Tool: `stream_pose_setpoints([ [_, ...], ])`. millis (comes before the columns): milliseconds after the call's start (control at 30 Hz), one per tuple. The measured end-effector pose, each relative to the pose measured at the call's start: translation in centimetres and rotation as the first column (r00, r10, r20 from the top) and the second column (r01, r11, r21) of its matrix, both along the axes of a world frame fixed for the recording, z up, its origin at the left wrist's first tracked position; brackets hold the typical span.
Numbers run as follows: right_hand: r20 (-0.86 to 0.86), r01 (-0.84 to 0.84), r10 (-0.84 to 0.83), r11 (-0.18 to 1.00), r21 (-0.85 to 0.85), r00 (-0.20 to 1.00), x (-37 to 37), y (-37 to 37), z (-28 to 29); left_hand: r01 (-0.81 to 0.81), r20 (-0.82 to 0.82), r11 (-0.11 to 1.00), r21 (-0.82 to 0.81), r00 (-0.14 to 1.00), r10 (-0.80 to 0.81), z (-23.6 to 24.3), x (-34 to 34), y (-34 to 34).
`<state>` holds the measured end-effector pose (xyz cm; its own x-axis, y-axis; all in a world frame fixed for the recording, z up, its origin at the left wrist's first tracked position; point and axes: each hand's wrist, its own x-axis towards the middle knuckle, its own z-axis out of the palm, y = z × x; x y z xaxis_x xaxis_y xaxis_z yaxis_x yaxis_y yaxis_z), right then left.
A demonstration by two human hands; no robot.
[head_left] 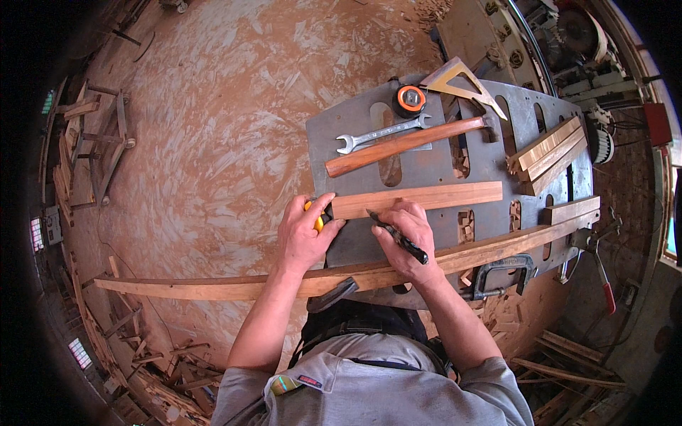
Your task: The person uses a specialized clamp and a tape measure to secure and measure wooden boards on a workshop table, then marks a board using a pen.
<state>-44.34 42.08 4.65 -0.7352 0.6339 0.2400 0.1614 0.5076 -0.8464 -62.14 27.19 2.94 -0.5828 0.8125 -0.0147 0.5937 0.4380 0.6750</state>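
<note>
A flat wooden board (433, 195) lies across the grey metal table. My left hand (302, 231) is closed around a small yellow and black tape measure (317, 214) at the board's left end; the fingers hide most of it. My right hand (410, 238) grips a black pen (402, 243), its tip on or just above the board near the lower edge. Beyond the board lie a hammer (405, 148) with a wooden handle, a double-ended wrench (380, 133), an orange and black tape measure (410, 99) and a triangular square (465, 82).
A long wooden strip (490, 245) runs across the table's near side, under my forearms, and overhangs to the left. A C-clamp (503, 275) sits near the front edge. Stacked wood pieces (548, 156) lie at the right. The metal table (334, 113) has slots. Scrap wood is piled around the floor.
</note>
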Motion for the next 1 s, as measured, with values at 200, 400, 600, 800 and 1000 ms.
stream_pose_setpoints([
  [200,0.011,-0.019,0.019,1.000,0.004,1.000,0.11,0.01,-0.16,-0.001,0.007,1.000,0.005,1.000,0.001,0.06,0.00,0.00],
  [400,0.013,-0.026,0.026,1.000,0.012,1.000,0.12,0.00,-0.31,0.007,-0.016,1.000,0.006,1.000,-0.007,0.16,-0.01,0.10],
  [600,0.028,-0.021,0.021,1.000,0.008,0.999,0.10,-0.04,-0.03,-0.002,-0.001,1.000,-0.006,1.000,0.002,0.14,0.03,0.02],
  [800,0.007,-0.001,0.001,1.000,0.007,1.000,0.08,-0.06,-0.34,0.009,-0.017,1.000,0.008,1.000,-0.009,0.11,-0.01,0.07],
  [1000,0.020,-0.040,0.040,0.999,0.006,0.999,0.24,0.06,-0.27,-0.002,-0.002,1.000,0.012,1.000,0.002,-0.10,-0.04,-0.02],
])
